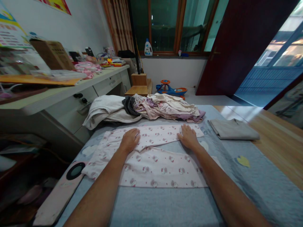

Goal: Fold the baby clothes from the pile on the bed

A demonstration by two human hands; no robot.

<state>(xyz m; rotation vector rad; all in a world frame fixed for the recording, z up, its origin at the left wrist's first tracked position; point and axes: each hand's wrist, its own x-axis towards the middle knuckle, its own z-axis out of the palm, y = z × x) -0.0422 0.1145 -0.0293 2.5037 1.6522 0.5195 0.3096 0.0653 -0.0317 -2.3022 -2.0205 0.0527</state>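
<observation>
Room: a bedroom, with a wood-framed window (pixel 163 25) beyond the bed and a laundry detergent bottle (pixel 148 48) on its sill.
Bed: a wide bed under a blue-grey cover (pixel 165 208) filled the foreground.
Desk: a white desk with drawers (pixel 71 107) ran along the bed's left side, crowded with boxes and papers.
Clothes heap: a rumpled heap of clothes (pixel 165 108) lay across the bed's far part.
Grey garment: a folded grey garment (pixel 233 129) sat to the right of the heap on the bed.
Pink garment: a pale pink cartoon-print garment (pixel 151 167) lay flat mid-bed, its upper layer folded over.
Left hand: the left hand (pixel 129 140) rested on that garment's folded layer.
Right hand: the right hand (pixel 188 136) rested on it too, near its far right corner.
Grip: neither hand pinched anything; both lay open, fingers spread, palms pressed down.
Handling: broad flat palms suited this cloth well, spreading the pressure evenly and keeping the layers smooth.
</observation>
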